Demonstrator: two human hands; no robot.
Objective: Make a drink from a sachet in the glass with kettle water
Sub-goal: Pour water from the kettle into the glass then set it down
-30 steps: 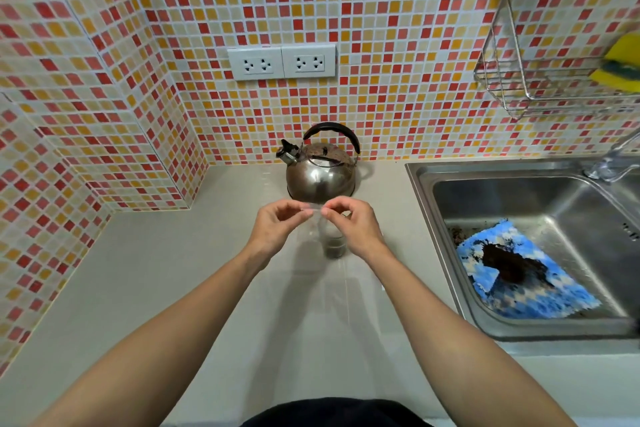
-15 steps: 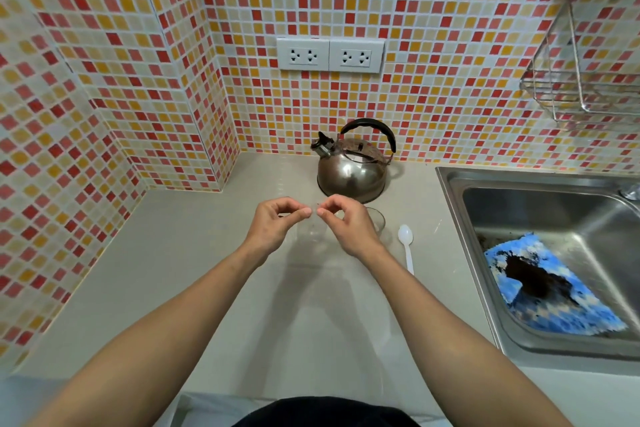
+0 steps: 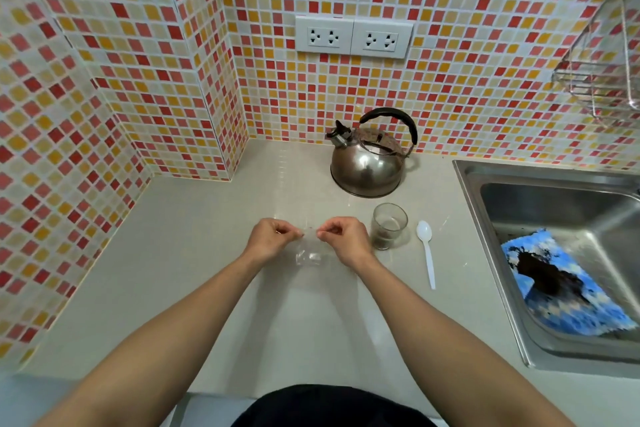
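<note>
Both hands, left (image 3: 268, 239) & right (image 3: 341, 239), each grip pinched on the clear sachet (image 3: 310, 255) just left of the glass (image 3: 389, 225), brown powder already inside. Kettle (image 3: 369, 163) stands behind glass, spoon (image 3: 426, 250) to its right. Next, prob.: drop sachet, pour.

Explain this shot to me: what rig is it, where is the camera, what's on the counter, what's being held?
There is no robot here. A person wears one wide-angle camera on the head, looking down at their bare arms. The left hand and right hand pinch a clear sachet between them. On the counter stand a steel kettle by the wall, a glass with dark powder at the bottom, and a white plastic spoon beside it. A blue cloth lies in the sink.
</note>
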